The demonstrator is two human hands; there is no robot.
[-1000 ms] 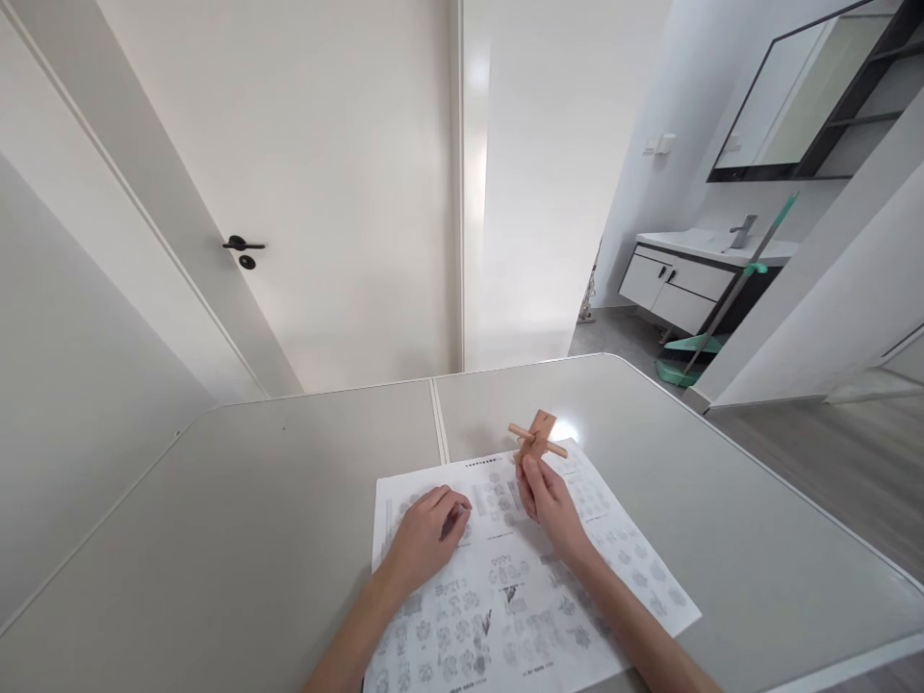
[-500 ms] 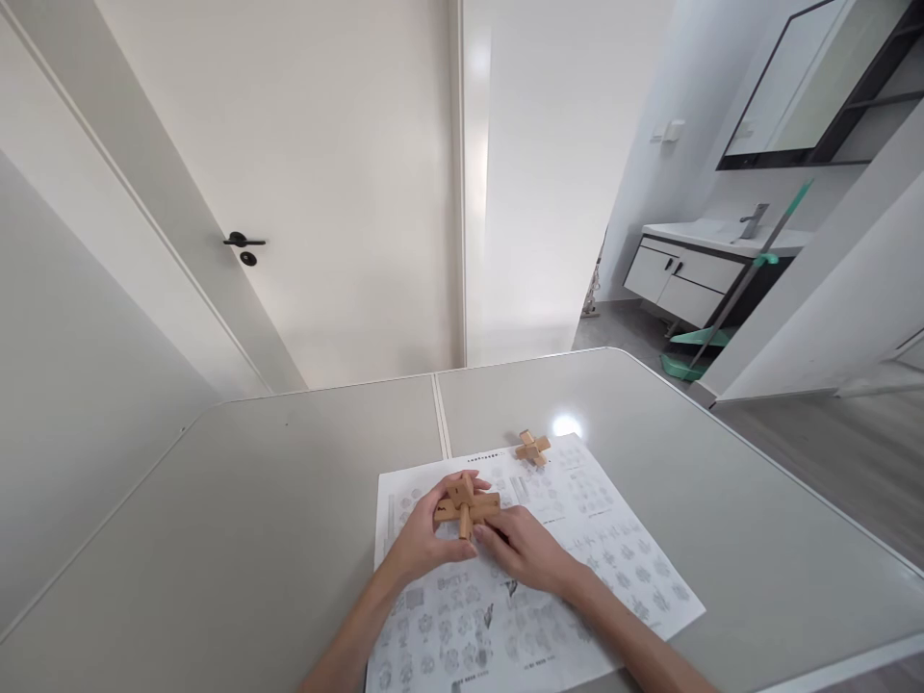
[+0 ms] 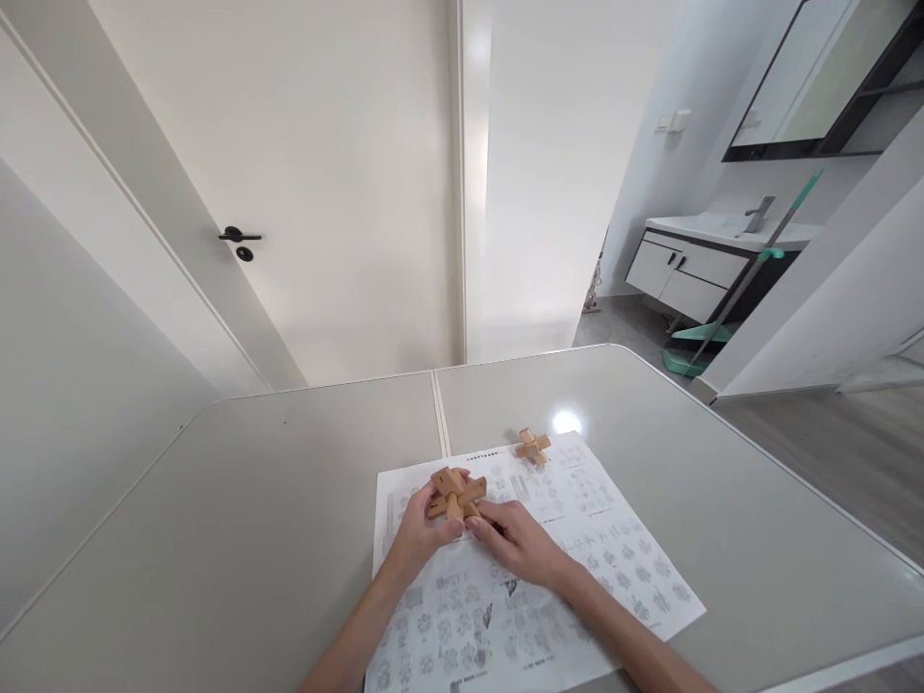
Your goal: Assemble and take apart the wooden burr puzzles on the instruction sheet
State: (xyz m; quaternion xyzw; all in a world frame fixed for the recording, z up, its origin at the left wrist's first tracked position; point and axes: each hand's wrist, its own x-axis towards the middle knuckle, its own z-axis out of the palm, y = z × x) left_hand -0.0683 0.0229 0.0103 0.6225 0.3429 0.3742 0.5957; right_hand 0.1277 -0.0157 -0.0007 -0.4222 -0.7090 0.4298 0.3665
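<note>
Between my two hands is a wooden burr puzzle [image 3: 454,493], made of interlocking crossed sticks with small dark marks on the ends. My left hand [image 3: 419,527] wraps round its left side, thumb at the front and fingers behind. My right hand [image 3: 521,541] grips its lower right part with thumb and fingers closed; the exact contact is partly hidden. Under both hands lies a printed instruction sheet [image 3: 613,558] with rows of small grey diagrams. A second, smaller wooden burr puzzle [image 3: 532,448] rests at the sheet's top edge, apart from my hands.
The grey table [image 3: 217,539] has a seam across its middle and a pale raised edge. Beyond it stands a white door [image 3: 346,192] with a black handle [image 3: 240,235]. To the right are a washbasin cabinet [image 3: 685,269] and a green dustpan [image 3: 682,363] on the floor.
The puzzle in my hands has tilted and shifted slightly left. My left thumb has moved up onto its front, and my right fingers have come closer to my left hand.
</note>
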